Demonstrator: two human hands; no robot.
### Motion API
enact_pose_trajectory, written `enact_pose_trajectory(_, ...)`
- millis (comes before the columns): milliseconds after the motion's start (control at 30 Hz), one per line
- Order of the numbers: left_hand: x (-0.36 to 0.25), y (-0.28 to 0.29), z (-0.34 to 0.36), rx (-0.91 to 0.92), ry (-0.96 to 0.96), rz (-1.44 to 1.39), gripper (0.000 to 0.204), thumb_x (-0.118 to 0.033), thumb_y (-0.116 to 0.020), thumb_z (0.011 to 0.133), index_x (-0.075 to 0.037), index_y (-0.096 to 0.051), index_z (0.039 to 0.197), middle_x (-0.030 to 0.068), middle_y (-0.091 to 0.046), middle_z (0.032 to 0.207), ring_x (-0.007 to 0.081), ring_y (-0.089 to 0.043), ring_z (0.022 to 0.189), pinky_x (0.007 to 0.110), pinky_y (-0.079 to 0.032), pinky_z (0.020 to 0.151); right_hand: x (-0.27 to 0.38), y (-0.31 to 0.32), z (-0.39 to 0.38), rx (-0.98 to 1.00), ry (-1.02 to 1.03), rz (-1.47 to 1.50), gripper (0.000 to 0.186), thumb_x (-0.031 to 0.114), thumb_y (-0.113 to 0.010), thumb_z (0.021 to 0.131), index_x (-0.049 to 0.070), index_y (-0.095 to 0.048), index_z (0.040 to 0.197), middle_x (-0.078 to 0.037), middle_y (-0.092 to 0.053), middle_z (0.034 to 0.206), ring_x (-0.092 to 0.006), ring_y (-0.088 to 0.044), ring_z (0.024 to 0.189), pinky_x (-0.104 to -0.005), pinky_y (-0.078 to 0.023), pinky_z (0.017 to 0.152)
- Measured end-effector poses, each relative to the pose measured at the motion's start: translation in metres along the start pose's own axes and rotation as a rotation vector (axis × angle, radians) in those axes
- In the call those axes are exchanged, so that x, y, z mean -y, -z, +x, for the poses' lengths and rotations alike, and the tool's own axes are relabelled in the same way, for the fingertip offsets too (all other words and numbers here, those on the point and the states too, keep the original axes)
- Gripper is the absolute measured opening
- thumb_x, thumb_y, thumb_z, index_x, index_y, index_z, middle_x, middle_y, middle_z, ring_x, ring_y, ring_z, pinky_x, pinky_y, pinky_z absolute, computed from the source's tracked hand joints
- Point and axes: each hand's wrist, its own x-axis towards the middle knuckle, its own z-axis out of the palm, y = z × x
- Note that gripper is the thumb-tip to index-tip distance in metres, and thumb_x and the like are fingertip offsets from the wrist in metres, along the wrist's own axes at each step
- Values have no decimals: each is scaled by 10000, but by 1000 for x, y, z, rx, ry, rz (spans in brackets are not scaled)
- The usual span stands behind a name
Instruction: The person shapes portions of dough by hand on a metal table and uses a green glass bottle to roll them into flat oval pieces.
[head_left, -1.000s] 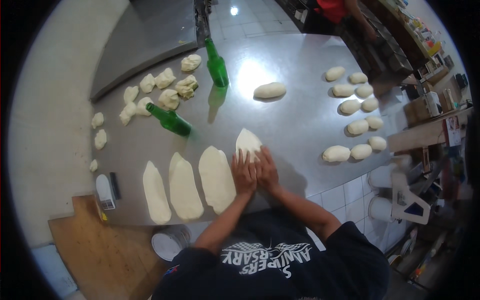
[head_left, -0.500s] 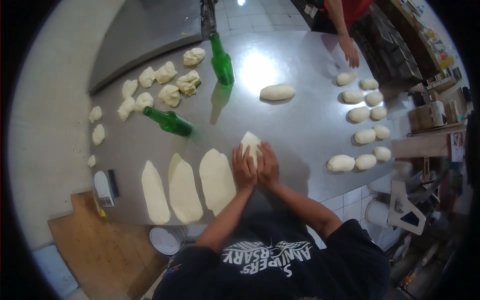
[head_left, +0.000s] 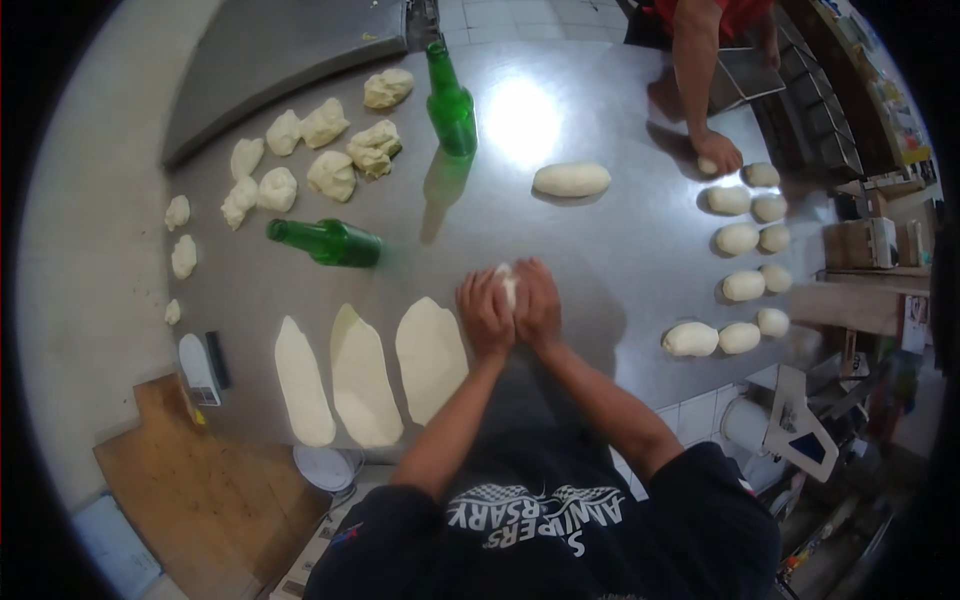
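Note:
A piece of dough is bunched on the metal table between my two hands, mostly covered by them. My left hand curls over its left side, and my right hand presses in from the right with bent fingers. Just left of my hands lies a wide flattened dough sheet. Beyond it are a longer sheet and a narrow one. Farther out, ahead of my hands, rests a smooth dough roll.
Two green glass bottles, one far and one nearer, are left of centre. Rough dough lumps lie behind them. Rolled dough pieces line the right side, where a co-worker's hand touches one. A scale sits at the left edge.
My hands have closed further over the dough; its pointed far end, flat before, is now gathered in. The co-worker's hand has come down onto a dough piece at the far right.

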Motion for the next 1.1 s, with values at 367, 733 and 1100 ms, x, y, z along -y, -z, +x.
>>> enact_pose_trajectory(367, 37, -24, 56, -193, 297, -523, 582, -348, -357, 1193, 50, -773, 1110, 196, -810, 1077, 287, -780, 989, 393, -594, 927, -13, -25, 69, -4, -453, 517, 405, 241, -459, 1181, -34, -744, 1098, -156, -788, 999, -219, -738, 926, -362, -578, 882)
enact_pose_trajectory(733, -28, -34, 68, -193, 452, -470, 487, -316, -610, 1122, 34, -799, 842, 108, -789, 766, 181, -717, 710, 351, -560, 711, 0, -7, 67, -158, -534, 423, 418, 226, -719, 1075, -33, -714, 746, -80, -697, 643, -89, -585, 604, -325, -498, 584)
enact_pose_trajectory(1100, -245, -98, 3, 276, 219, -985, 224, -168, -658, 1077, 32, -760, 1069, 123, -788, 1056, 190, -715, 964, 368, -571, 904, -41, 262, 58, -481, -369, 371, 340, 141, -731, 1067, -11, -728, 762, -49, -751, 730, -75, -645, 671, -263, -522, 651)
